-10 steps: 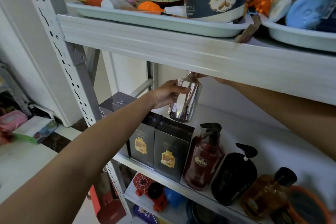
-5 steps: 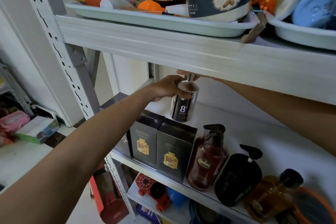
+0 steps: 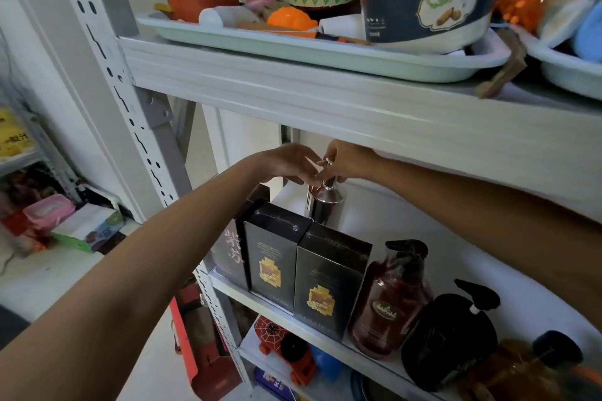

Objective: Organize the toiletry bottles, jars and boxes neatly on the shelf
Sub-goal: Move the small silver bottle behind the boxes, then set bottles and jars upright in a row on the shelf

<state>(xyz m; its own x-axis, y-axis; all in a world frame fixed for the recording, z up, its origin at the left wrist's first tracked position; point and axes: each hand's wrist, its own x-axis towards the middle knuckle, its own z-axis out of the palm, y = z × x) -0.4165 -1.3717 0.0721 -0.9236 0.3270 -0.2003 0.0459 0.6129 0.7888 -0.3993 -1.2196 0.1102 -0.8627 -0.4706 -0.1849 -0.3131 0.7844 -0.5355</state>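
A shiny silver pump bottle stands upright at the back of the white middle shelf, right behind two black boxes with gold emblems. My right hand pinches the bottle's pump top. My left hand is beside it with fingers spread, fingertips by the pump and off the bottle's body. A third dark box stands at the left end. Right of the boxes is a row of pump bottles: red-brown, black and amber.
The upper shelf's front edge hangs just above both hands. It carries pale trays with a tape roll, a dark tub and toys. A grey perforated post stands at left. Toys lie on the shelf below.
The silver bottle went down from mid-air onto the shelf behind the boxes. My left hand let go of its body and opened. My right hand stays on the pump top.
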